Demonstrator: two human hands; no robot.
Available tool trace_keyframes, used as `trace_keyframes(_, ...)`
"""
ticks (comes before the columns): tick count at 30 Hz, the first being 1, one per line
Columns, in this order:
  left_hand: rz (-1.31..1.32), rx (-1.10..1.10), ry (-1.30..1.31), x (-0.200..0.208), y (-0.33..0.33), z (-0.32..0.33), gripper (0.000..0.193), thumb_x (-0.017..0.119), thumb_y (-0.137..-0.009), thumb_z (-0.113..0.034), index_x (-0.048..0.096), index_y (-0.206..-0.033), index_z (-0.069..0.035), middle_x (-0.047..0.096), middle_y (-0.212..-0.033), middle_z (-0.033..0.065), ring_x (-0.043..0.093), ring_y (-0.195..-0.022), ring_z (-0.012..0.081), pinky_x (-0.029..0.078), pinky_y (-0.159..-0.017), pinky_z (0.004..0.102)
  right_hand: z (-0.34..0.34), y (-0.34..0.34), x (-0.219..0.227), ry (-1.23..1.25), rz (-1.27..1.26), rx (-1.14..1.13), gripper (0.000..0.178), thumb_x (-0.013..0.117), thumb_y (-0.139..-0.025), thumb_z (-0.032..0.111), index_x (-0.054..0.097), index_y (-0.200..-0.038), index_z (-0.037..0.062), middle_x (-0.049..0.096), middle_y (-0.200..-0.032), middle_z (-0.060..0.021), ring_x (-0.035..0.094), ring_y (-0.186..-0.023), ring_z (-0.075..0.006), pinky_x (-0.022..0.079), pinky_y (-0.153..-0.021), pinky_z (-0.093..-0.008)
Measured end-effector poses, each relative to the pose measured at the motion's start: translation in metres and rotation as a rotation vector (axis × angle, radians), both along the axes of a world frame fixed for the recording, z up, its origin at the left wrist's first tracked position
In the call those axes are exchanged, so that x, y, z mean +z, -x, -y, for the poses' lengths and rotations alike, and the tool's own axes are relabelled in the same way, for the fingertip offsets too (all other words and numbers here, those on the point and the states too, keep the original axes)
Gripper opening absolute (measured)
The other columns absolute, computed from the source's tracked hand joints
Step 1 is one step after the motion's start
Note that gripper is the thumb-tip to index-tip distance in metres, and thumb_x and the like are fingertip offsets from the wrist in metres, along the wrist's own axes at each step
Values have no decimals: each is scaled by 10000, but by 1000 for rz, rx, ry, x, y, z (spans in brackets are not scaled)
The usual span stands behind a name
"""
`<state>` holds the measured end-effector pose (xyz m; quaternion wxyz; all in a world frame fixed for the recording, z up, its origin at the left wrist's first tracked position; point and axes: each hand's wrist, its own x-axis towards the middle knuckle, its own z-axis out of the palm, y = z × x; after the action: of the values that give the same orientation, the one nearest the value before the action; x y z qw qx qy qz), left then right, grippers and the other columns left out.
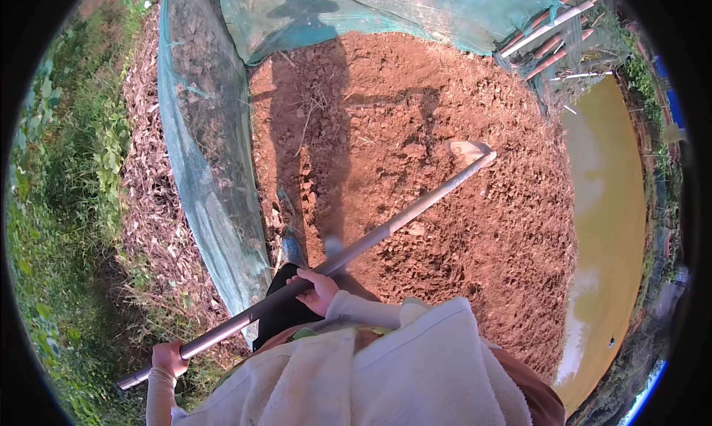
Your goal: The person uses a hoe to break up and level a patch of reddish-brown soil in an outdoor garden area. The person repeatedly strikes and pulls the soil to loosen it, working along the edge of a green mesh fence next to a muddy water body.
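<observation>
A hoe (pixel 404 216) with a long, pale grey pole slants across my view from lower left to upper right. Near the butt end of the pole, my left hand (pixel 169 359) is wrapped round it. My right hand (pixel 317 292) grips the same pole farther up, just in front of my body. The hoe's blade (pixel 469 151) is at the far end, at or just above the loose reddish-brown soil (pixel 445 263); I cannot tell whether it touches. Part of the blade is hidden behind the pole's tip.
Green-blue netting (pixel 215 174) runs along the left of the soil and across the far side (pixel 415 10). Pipes and poles (pixel 549 33) lie at the far right corner. Murky water (pixel 604 225) borders the right. Dry leaves (pixel 159 225) and green plants (pixel 59 240) cover the left.
</observation>
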<state>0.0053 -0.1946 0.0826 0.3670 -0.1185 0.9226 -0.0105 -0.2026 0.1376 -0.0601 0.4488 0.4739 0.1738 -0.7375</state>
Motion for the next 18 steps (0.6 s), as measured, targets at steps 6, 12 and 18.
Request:
trace_keyframes(6,-253,-2,-246,-74,68,-93,114,611,-628,-172,538,-695,-116,583,-591,93,586,-543,274,468,-516,378,-77,80,-23,-241,-305,-274,98,547,-773,46,477,-816,-8,503,-694,-118,521,-679,-265,458,-669,-402)
trace_keyframes(12,27,80,-487,-57,154,-187,178,545,-674,-220,534,-784,-81,592,-681,161,585,-678,349,457,-616,445,-134,165,-31,-777,-403,-313,198,565,-782,154,384,-787,75,432,-574,-68,468,-503,-197,431,-459,-366)
trace_keyframes(18,222,101,-336,-5,122,-133,238,561,-657,-219,586,-868,-109,612,-741,143,598,-725,322,470,-658,415,-104,87,-150,-452,-377,-228,183,596,-787,134,440,-855,66,465,-677,-86,510,-606,-252,470,-547,-432)
